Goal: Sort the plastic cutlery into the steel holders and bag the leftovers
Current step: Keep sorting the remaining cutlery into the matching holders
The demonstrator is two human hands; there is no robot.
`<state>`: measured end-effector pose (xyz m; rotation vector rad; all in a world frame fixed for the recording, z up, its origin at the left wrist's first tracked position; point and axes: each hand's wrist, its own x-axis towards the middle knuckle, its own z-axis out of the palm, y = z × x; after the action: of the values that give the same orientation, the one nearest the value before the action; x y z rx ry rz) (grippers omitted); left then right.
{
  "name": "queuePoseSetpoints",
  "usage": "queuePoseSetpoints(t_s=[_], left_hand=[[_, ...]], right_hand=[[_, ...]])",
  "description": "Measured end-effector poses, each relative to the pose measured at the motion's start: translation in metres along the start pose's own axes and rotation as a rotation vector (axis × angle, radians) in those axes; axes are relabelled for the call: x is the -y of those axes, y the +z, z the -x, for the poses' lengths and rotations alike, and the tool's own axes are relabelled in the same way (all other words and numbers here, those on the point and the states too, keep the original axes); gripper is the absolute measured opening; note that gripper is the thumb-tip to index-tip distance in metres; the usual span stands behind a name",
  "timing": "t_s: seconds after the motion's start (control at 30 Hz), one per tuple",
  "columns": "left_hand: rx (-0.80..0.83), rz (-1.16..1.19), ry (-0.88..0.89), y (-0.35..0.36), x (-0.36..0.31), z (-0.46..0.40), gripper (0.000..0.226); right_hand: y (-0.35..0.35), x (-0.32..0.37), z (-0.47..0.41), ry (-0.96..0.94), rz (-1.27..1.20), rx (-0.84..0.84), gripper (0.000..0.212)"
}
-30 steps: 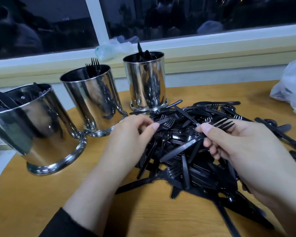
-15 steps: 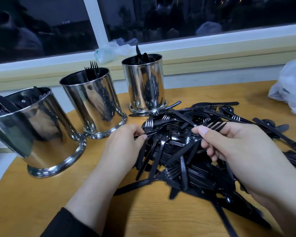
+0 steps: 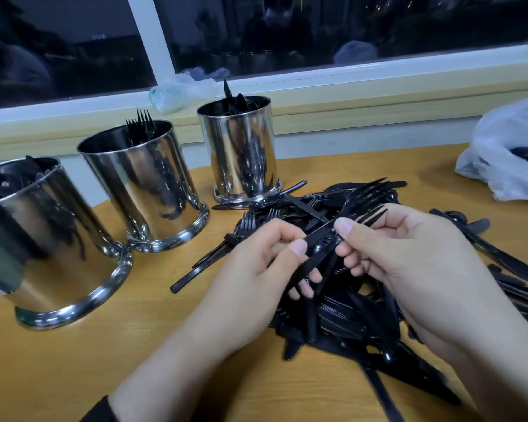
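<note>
The one camera sat on my head and looked forward and down across the table (image 3: 58, 376), close over my left hand (image 3: 250, 278) and right hand (image 3: 409, 269). It faced the window (image 3: 317, 32) at the table's far edge. Its wide angle bowed the sill and leaned the holders (image 3: 141, 184) at the left of the view outward.

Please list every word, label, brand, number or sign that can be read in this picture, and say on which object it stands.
None: no readable text shows.
Steel holders: only reflections, no label seen.
Black cutlery pile: no marking can be made out.
White plastic bag: no print visible.
</note>
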<state>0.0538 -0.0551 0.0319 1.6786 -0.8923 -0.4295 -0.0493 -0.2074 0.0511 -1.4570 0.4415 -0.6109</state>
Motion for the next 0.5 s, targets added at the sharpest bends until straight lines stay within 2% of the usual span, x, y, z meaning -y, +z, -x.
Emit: queuePoseSetpoints(t_s=[0.2, 0.37, 0.43, 0.5], left_hand=[[0.071, 0.149, -0.044, 0.0049, -0.0011, 0.0000, 0.016], [0.155, 0.322, -0.110, 0.0045, -0.0022, 0.0005, 0.026], [0.171, 0.266, -0.115, 0.0028, -0.0064, 0.0022, 0.029], [0.114, 0.044, -0.087, -0.0023, -0.0088, 0.0027, 0.035]], right_hand=[[-0.0018, 0.0005, -0.0006, -0.032, 0.004, -0.058, 0.020], [-0.0033, 0.0052, -0.0004, -0.004, -0.121, -0.012, 0.030], [-0.0032, 0.0036, 0.0006, -0.025, -0.114, -0.020, 0.033], [-0.0032, 0.0001, 0.0016, -0.055, -0.067, -0.061, 0.040]])
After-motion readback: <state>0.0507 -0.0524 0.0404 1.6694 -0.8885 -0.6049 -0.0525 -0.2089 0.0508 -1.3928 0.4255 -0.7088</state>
